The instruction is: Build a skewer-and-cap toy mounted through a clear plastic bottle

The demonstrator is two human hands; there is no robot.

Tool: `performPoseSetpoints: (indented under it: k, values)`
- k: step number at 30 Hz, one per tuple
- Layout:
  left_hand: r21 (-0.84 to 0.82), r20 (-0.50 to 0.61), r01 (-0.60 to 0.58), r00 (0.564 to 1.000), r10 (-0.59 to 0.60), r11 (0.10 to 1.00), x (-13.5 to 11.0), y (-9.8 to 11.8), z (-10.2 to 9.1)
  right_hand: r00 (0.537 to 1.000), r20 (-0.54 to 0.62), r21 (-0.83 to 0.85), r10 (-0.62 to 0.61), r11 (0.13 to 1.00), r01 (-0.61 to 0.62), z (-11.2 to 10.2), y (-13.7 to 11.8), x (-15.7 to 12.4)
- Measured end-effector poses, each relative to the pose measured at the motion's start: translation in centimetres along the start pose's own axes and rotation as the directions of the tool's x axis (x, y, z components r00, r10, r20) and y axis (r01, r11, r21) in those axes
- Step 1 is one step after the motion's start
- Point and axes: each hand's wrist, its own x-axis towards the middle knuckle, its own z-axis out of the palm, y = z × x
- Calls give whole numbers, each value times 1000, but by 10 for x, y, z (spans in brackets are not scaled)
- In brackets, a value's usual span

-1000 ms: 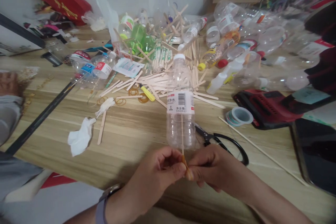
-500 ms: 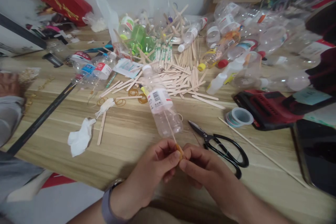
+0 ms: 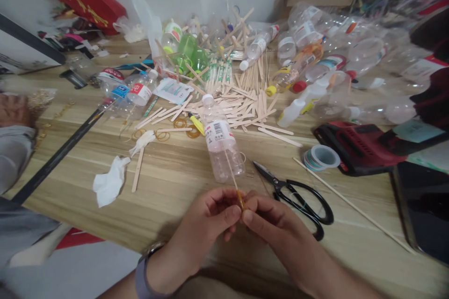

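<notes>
A clear plastic bottle [image 3: 220,142] with a white barcode label and white cap lies tilted on the wooden table [image 3: 168,182], cap pointing away. A thin wooden skewer [image 3: 231,175] runs from the bottle's base towards me. My left hand [image 3: 210,222] and my right hand [image 3: 277,226] meet at the skewer's near end, fingertips pinched together on it and on an orange rubber band [image 3: 241,202] wrapped there. Both hands are closed.
Black scissors [image 3: 298,196] lie just right of the bottle. A tape roll [image 3: 321,156], a red tool [image 3: 354,142], a long skewer [image 3: 351,205], a pile of craft sticks [image 3: 242,100], several empty bottles [image 3: 315,56], loose rubber bands [image 3: 175,128] and crumpled tissue [image 3: 110,184] lie around. Another person's sleeve [image 3: 14,149] is at left.
The bottle went from standing upright to tilted down onto the table, cap swinging left and away. Both hands stayed pinched on the skewer's end and shifted slightly left.
</notes>
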Motion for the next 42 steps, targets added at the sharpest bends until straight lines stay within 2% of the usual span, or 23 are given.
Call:
performPoseSetpoints:
  k: [4,8,13,16,19,23,28,32,37,40,42]
  values:
    - [18,26,-15,1000,15,1000,1,-1,0,999,31,-3,13,1000,-13,1,0,-1]
    - [175,-33,-64,997,71,982,1,-3,4,999,35,-42,32,999,-30,2,1,0]
    - [485,-122,-155,963,242,861,0,-7,8,1000,-6,-71,14,997,-14,2,2,1]
    - [569,-170,-164,935,311,805,1,-7,7,1000,-30,-115,1,993,-4,3,1,-1]
    - [518,-214,-128,938,273,846,0,-8,5,999,-31,-125,-15,992,11,4,0,-2]
    - [299,-128,-64,986,107,952,-3,-11,4,1000,-12,-85,-8,996,7,5,-3,-2]
    - [88,-138,7,990,5,996,-3,-9,8,996,38,-115,-78,990,82,4,-2,-1]
    - [84,-133,-21,991,33,996,-1,-9,10,992,61,-167,-106,979,115,2,2,-1]
    - [266,-106,-146,978,180,953,0,-13,9,988,52,-253,-142,956,151,1,-1,-3]
    - [329,-107,-200,963,247,923,1,-16,9,987,50,-243,-151,957,158,3,-4,-4]
    - [314,-114,-200,962,246,928,2,-17,10,989,42,-221,-145,964,151,4,-6,-5]
